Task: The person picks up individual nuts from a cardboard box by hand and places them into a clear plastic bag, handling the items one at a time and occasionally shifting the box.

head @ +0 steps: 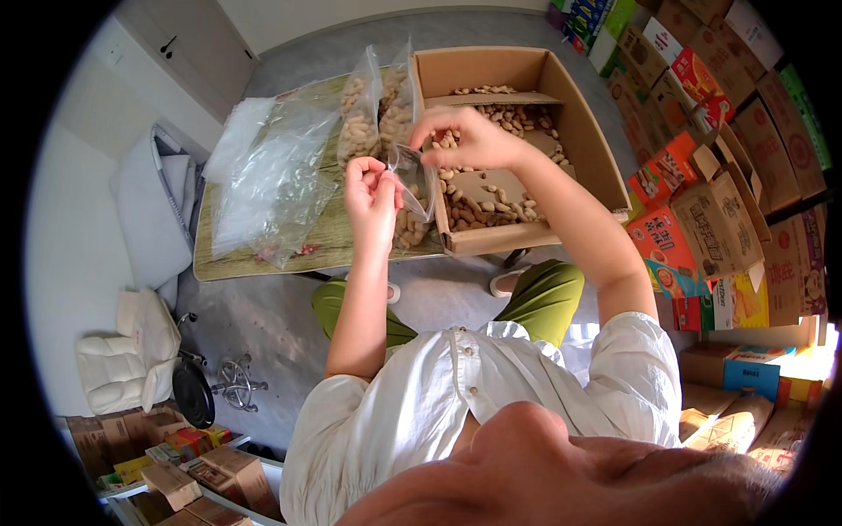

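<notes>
A clear plastic bag [414, 177] with peanuts low in it stands at the table's near right edge, against the box. My left hand [375, 191] pinches the left edge of its mouth. My right hand [460, 138] is curved above the bag's right side; whether its fingers touch the plastic or hold a peanut I cannot tell. Just behind stand two upright clear bags of peanuts, one on the left [359, 131] and one on the right [396, 108]. An open cardboard box [585, 118] holds loose peanuts [467, 214] in the shell, among cardboard flaps.
Flat empty clear bags [276, 164] lie spread over the left of the wood-patterned table [316, 253]. Stacked cartons [723, 230] rise at the right. A white padded chair [125, 361] and a wheeled metal base [238, 383] are on the left, near shelved boxes [230, 470].
</notes>
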